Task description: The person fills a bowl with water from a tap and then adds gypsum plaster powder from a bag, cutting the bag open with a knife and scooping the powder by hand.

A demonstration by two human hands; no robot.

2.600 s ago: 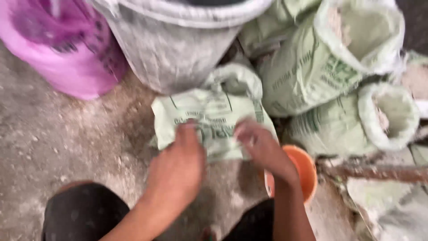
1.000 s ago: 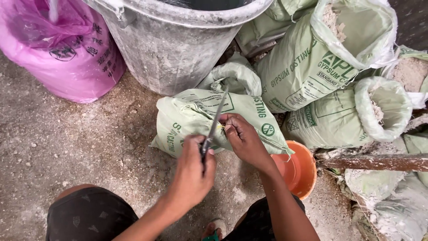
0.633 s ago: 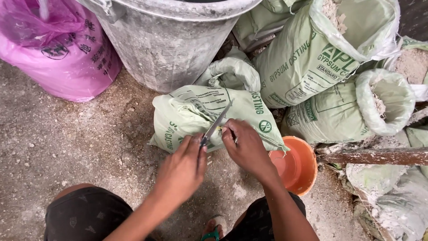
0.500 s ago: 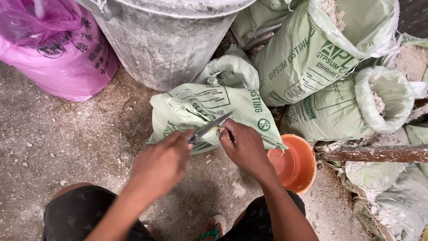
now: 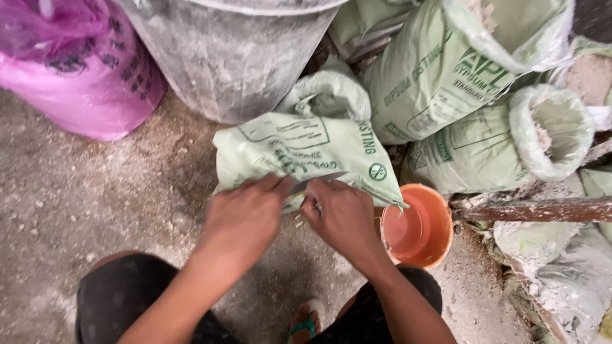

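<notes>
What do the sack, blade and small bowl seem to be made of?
Sack: likely woven plastic, pale green, crinkly with a dull sheen. Blade: probably metal, thin, grey, reflective. Bowl: seemingly plastic, smooth, orange, powder-dusted.

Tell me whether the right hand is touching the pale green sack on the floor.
Touching. In the head view the right hand presses its fingers onto the lower edge of the pale green sack, with no gap between them, beside the knife blade.

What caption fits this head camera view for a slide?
Left hand runs a knife blade along a green sack pinched by the right hand.
</notes>
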